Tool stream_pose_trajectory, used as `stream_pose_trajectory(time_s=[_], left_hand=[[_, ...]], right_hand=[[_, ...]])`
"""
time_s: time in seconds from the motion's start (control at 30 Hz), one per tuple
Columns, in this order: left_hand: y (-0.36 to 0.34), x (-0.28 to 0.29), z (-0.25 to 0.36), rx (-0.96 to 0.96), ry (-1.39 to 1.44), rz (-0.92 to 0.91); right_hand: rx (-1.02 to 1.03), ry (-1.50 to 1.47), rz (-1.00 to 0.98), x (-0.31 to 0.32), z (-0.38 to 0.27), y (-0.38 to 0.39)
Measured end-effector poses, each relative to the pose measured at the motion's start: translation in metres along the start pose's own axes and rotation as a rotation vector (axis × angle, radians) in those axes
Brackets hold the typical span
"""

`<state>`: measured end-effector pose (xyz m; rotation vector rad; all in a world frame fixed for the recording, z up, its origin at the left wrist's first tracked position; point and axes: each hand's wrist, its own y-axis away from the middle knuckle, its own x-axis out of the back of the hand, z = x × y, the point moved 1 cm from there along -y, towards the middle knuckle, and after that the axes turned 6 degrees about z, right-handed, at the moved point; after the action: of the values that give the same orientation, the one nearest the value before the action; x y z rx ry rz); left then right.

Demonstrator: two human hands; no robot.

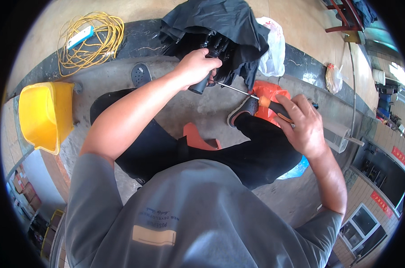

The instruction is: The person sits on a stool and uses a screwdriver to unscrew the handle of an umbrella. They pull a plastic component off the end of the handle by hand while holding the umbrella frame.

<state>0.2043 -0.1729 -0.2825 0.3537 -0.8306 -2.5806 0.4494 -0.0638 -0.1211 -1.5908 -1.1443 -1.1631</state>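
Observation:
A black umbrella (211,20), its cloth loosely bunched, lies ahead of me with its ribs and black handle (199,85) pointing back at me. My left hand (197,67) is closed round that handle near the ribs. In my right hand (303,123) is a screwdriver (265,101) with an orange and black grip, held by the fingers. Its thin metal shaft reaches left, and the tip meets or lies close to the handle beside my left fingers. Those fingers partly hide the contact spot.
A coiled yellow cable (115,42) with a power strip (80,37) lies far left, above a yellow bin (44,116). A white plastic bag (272,49) and a red bag (267,91) sit right of the umbrella. A small red stool (195,137) shows between my legs.

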Motion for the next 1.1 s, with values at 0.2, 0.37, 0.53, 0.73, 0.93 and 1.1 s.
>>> stream_pose_trajectory(time_s=[0.2, 0.37, 0.53, 0.73, 0.93, 1.1], left_hand=[[-0.002, -0.001, 0.0, -0.218, -0.031, -0.016], [-0.007, 0.001, 0.003, -0.207, -0.042, -0.045], [-0.006, 0.002, 0.002, 0.141, 0.057, -0.034], [0.003, -0.009, -0.007, -0.092, -0.05, -0.004], [-0.005, -0.01, -0.002, -0.273, -0.123, -0.034], [0.002, -0.009, 0.0, 0.036, 0.006, -0.057]], right_hand=[[-0.89, -1.027, -0.162, -0.018, 0.006, 0.022], [-0.225, -0.338, -0.021, -0.021, 0.0, 0.023], [0.359, 0.169, -0.006, 0.009, 0.0, -0.012], [-0.718, -0.725, -0.323, 0.002, 0.011, 0.007], [-1.277, -1.456, -0.412, -0.018, 0.024, 0.03], [0.145, 0.027, 0.009, 0.004, 0.006, -0.004]])
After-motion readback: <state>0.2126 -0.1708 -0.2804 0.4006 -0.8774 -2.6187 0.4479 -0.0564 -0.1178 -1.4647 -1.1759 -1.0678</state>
